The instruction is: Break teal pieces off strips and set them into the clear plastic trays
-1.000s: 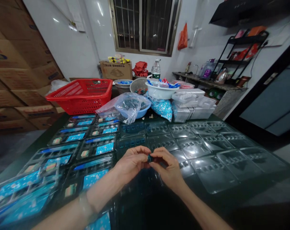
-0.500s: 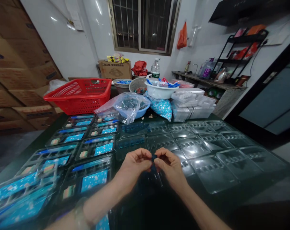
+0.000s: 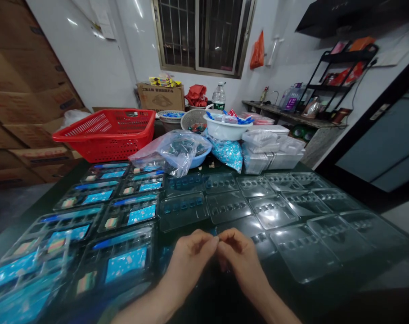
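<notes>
My left hand (image 3: 191,261) and my right hand (image 3: 240,258) meet fingertip to fingertip low over the dark table, both closed in a pinch. What they pinch is hidden between the fingers. They hover over a clear plastic blister tray (image 3: 258,234). More empty clear trays (image 3: 302,252) spread to the right. On the left lie filled trays (image 3: 123,256) with blue printed cards and small parts.
A red basket (image 3: 110,132) stands at the back left. Beside it are a blue bowl in a plastic bag (image 3: 182,150), a white bowl (image 3: 226,128), a speckled blue bag (image 3: 229,153) and stacked clear boxes (image 3: 271,150). Cardboard cartons (image 3: 22,99) line the left wall.
Both hands have dropped lower and nearer to me. The small blue piece seen between the fingertips earlier is now hidden.
</notes>
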Action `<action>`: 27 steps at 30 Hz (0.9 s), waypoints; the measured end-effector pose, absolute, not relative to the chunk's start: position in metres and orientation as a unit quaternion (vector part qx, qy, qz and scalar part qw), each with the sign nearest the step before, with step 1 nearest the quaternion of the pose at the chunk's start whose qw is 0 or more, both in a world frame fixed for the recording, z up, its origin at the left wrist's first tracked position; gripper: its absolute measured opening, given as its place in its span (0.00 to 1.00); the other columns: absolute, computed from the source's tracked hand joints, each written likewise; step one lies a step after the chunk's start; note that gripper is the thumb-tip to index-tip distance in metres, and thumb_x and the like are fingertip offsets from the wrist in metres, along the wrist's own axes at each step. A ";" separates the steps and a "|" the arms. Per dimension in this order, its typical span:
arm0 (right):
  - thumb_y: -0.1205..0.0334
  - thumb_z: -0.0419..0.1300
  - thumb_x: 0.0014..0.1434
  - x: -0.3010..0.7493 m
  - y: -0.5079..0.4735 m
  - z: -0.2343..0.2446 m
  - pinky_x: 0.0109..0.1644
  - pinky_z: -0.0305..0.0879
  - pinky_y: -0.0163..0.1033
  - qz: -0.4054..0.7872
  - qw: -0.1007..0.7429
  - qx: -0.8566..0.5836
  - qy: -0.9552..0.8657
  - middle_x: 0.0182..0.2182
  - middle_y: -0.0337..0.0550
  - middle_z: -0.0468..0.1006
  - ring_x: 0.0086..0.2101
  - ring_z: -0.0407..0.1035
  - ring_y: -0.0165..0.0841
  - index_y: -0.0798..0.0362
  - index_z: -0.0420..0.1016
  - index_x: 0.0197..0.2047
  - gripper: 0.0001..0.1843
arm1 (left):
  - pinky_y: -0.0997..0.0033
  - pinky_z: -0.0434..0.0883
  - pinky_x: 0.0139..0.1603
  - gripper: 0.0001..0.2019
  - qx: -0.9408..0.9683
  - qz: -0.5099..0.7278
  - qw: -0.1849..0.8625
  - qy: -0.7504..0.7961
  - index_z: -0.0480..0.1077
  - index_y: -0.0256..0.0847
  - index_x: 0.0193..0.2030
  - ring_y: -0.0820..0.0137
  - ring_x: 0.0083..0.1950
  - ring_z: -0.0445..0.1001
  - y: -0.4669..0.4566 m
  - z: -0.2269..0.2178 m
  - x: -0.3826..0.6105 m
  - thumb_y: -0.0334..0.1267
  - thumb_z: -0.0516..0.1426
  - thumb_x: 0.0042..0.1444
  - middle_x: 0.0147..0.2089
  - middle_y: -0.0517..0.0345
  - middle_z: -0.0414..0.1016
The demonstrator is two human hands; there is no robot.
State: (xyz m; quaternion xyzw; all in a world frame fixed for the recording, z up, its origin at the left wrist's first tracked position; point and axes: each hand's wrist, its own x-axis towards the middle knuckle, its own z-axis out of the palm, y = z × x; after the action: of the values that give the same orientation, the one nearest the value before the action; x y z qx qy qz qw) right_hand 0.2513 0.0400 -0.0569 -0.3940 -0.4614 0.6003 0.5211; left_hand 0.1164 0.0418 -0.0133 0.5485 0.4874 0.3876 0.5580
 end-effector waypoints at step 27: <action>0.63 0.58 0.49 0.274 0.271 -0.075 0.37 0.59 0.36 0.110 0.197 -0.576 -0.786 0.30 0.44 0.75 0.34 0.67 0.35 0.54 0.75 0.32 0.07 | 0.75 0.58 0.24 0.08 0.768 0.212 0.309 0.518 0.72 0.42 0.32 0.71 0.26 0.66 0.111 -0.027 0.048 0.37 0.52 0.51 0.30 0.58 0.70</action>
State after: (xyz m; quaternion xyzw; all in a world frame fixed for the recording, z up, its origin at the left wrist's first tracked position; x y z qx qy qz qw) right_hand 0.2736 0.2709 -0.0752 -0.5756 -0.7861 0.1100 0.1965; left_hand 0.0485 0.1105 -0.0273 0.7684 0.5184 0.2121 0.3095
